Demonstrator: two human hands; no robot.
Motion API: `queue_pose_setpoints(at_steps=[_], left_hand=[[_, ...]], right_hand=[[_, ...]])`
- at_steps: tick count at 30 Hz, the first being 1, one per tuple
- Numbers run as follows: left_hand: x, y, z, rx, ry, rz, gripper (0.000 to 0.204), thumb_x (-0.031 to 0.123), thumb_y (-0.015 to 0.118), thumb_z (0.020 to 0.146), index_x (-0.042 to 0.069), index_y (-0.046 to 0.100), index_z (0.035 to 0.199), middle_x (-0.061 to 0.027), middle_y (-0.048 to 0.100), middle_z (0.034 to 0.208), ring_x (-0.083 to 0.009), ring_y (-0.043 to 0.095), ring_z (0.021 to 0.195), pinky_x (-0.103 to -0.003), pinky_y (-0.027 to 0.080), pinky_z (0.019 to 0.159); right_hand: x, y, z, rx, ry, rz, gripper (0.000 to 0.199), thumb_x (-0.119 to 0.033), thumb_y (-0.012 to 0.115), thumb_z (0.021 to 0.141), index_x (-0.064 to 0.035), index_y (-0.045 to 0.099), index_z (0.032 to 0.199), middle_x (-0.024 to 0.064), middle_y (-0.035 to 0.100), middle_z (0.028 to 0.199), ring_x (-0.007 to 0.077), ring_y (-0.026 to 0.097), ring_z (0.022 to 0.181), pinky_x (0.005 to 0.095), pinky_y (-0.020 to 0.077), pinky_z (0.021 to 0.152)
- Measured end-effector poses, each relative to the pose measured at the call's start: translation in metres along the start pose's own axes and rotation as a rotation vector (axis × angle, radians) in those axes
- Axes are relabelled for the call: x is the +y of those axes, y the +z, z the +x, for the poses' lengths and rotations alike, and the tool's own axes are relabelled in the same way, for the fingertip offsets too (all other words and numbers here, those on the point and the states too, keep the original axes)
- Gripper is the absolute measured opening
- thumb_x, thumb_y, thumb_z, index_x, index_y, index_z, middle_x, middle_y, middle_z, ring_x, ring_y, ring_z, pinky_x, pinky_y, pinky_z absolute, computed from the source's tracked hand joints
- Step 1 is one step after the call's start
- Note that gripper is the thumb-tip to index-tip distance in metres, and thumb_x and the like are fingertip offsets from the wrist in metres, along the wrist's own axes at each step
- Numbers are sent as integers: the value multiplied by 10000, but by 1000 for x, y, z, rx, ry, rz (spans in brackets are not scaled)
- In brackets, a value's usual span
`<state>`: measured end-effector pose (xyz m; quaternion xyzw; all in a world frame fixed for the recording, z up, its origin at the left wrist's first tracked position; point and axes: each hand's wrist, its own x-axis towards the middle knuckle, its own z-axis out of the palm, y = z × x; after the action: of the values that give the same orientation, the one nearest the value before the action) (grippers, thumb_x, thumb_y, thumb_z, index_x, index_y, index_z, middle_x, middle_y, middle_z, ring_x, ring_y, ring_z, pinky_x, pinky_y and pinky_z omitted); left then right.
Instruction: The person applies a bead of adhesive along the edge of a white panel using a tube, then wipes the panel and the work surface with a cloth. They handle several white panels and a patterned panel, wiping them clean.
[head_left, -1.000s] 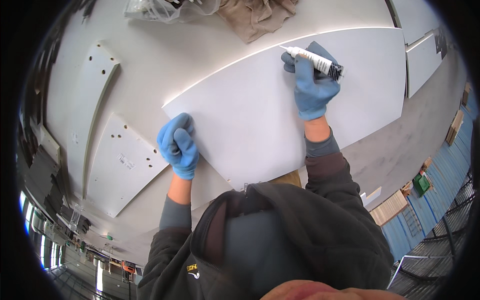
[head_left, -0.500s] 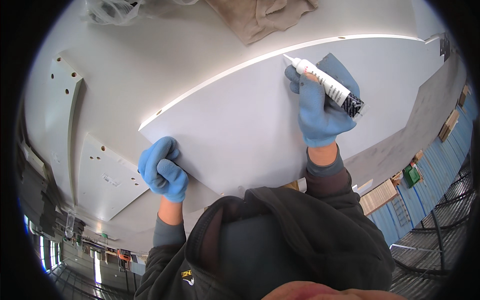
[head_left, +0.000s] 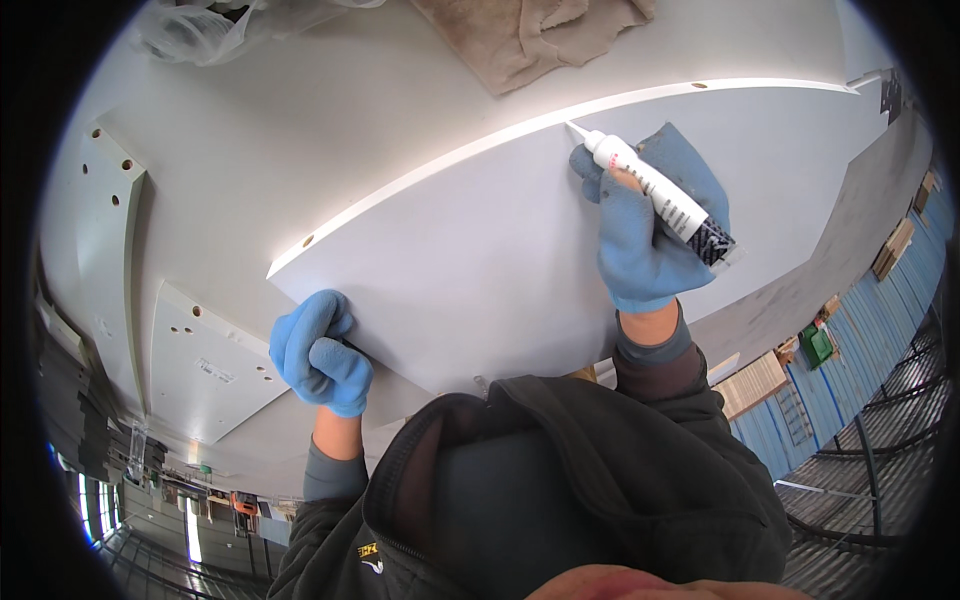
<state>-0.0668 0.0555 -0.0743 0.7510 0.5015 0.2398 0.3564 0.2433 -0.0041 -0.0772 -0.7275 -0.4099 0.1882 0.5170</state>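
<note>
The blue-gloved right hand (head_left: pixel 648 235) gripped a white squeeze tube (head_left: pixel 655 190), nozzle at the far edge of the flat white board panel (head_left: pixel 500 250); the gloved left hand (head_left: pixel 320 352) clasped its near-left edge.

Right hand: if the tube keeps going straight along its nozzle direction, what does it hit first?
The right hand aims the tube up-left; its nozzle looks just short of the white panel's far edge. That edge probably comes first.
</note>
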Motion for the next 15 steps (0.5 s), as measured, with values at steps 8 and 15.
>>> queue_pose_setpoints(at_steps=[8,15], left_hand=[[4,0,3,-20,-27,19,451,332,487,1089,-28,717,944,-75,658,696,-193,566,628,-318,432,630],[7,0,4,-27,-36,23,450,336,493,1089,-22,714,930,-71,651,692,-183,564,623,-308,436,626]], right_hand=[[7,-6,3,-84,-190,-93,354,-108,866,805,-40,658,1083,74,746,867,194,620,648,309,492,634],[4,-10,6,-126,-183,-125,338,-117,881,781,-51,684,1048,79,753,875,208,624,652,314,491,648]])
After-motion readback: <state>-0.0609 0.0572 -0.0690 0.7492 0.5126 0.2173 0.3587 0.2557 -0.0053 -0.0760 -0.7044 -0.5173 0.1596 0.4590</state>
